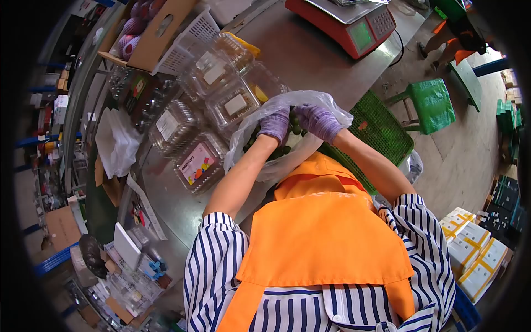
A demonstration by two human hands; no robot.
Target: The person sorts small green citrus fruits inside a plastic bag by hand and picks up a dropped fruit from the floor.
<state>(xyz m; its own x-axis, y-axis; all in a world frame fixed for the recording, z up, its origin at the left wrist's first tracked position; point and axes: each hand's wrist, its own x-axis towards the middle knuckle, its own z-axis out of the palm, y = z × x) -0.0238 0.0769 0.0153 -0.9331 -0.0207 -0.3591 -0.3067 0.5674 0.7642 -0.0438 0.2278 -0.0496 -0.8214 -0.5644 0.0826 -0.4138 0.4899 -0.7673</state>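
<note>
A clear plastic bag (246, 130) lies wide-mouthed in front of my apron, with small round green fruits (286, 149) inside. Both my hands wear purple knitted gloves and reach into its mouth. My left hand (275, 124) is curled at the left, its fingertips turned down among the fruits and partly hidden. Close beside it, my right hand (319, 122) has its fingers bent in against green fruits at the middle of the bag. What exactly sits within either hand's fingers is too small and covered to see.
Clear plastic clamshell boxes (232, 104) cluster left of the bag, some with labels. A red weighing scale (354, 33) stands at the table's far side. Right of the bag is a green plastic crate (381, 130); beyond it is a green-covered stool (431, 105). A white basket (188, 41) stands far left.
</note>
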